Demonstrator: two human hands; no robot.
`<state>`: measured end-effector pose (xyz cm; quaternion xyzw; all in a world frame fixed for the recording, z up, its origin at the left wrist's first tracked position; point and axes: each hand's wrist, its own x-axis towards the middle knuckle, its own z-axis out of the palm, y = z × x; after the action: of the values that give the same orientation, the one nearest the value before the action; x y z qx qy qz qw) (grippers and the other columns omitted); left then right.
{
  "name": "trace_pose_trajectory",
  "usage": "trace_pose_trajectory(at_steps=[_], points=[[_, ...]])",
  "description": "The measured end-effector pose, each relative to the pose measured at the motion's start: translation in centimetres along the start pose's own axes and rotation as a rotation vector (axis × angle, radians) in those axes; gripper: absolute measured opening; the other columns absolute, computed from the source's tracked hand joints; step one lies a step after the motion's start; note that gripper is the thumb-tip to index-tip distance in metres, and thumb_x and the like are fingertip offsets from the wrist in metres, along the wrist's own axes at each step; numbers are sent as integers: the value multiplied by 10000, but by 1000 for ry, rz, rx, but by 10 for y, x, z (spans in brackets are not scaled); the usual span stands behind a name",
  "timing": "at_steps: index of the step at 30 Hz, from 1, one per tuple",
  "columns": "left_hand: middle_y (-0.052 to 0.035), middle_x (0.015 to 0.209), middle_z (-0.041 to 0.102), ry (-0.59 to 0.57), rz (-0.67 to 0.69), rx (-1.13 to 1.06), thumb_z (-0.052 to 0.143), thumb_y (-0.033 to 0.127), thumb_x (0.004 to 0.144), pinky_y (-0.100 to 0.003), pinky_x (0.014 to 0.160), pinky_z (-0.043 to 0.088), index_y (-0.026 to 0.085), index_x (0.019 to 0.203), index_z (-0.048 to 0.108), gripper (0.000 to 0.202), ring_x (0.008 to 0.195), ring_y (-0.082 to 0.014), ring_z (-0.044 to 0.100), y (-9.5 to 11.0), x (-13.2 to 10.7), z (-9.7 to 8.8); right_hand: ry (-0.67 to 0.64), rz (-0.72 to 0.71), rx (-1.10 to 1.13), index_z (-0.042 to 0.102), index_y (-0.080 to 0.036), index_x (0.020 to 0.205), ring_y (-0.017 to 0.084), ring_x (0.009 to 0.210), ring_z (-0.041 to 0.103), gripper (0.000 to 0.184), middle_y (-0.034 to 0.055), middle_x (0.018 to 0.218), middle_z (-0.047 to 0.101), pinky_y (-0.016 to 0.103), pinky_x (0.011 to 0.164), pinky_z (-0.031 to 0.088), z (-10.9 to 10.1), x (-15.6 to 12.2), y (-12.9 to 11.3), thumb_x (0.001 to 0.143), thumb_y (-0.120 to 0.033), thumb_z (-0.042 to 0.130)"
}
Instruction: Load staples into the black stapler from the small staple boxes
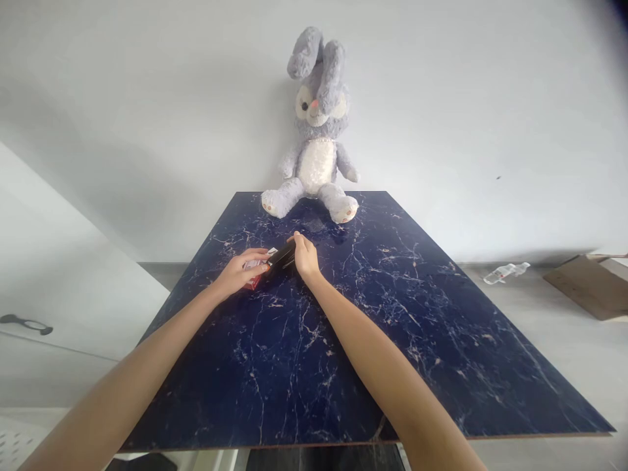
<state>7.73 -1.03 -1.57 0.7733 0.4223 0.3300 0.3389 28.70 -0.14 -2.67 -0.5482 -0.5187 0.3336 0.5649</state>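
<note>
Left hand [244,269] curled over a small red and white box [254,273], fingers bent across its top, thumb at the near side, box lying flat on the table. Right hand [305,256] closed around the far end of a flat black case [280,258], fingers wrapped over its upper edge. Case tilted, low end toward 8 o'clock and touching the box, high end toward 2 o'clock under the right fingers. Box partly hidden by left fingers and the case; printing too small to read.

Both hands a little beyond the middle of a dark blue marble-patterned table [392,314], white veins running across it. Forearms stretched in from 6 o'clock, bare.

At 12 o'clock from the hands, a grey plush rabbit [318,147] seated on the far table edge, back against the white wall, ears up, feet forward. At 3 o'clock, well apart on the floor, a clear plastic bottle [505,271] on its side; past it, flat brown cardboard [583,284]. At 9 o'clock, low on the left surface, a dark handle [24,323].
</note>
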Motion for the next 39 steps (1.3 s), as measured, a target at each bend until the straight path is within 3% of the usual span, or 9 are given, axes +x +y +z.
trace_pose_trajectory(at_steps=[24, 30, 39], points=[[-67, 1187, 709, 7, -55, 79, 685, 559, 787, -459, 1012, 469, 231, 1134, 700, 478, 1077, -288, 647, 12, -1, -5, -32, 13, -28, 739, -212, 915, 210, 840, 645, 585, 36, 873, 714, 286, 771, 467, 2, -1, 3, 965, -587, 293], [-52, 1105, 731, -14, -107, 83, 688, 542, 784, -421, 920, 513, 226, 1135, 704, 472, 969, -264, 676, 17, -1, -6, -45, -3, -48, 740, -216, 928, 206, 833, 652, 616, 33, 884, 722, 280, 748, 466, 2, -1, 5, 969, -597, 258], [-43, 1146, 716, -25, -93, 92, 682, 522, 800, -426, 965, 484, 240, 1128, 699, 433, 1038, -272, 658, 13, 0, -6, -19, 31, -50, 749, -205, 933, 217, 802, 644, 637, 50, 863, 717, 294, 728, 473, -1, 0, 5, 964, -607, 255]])
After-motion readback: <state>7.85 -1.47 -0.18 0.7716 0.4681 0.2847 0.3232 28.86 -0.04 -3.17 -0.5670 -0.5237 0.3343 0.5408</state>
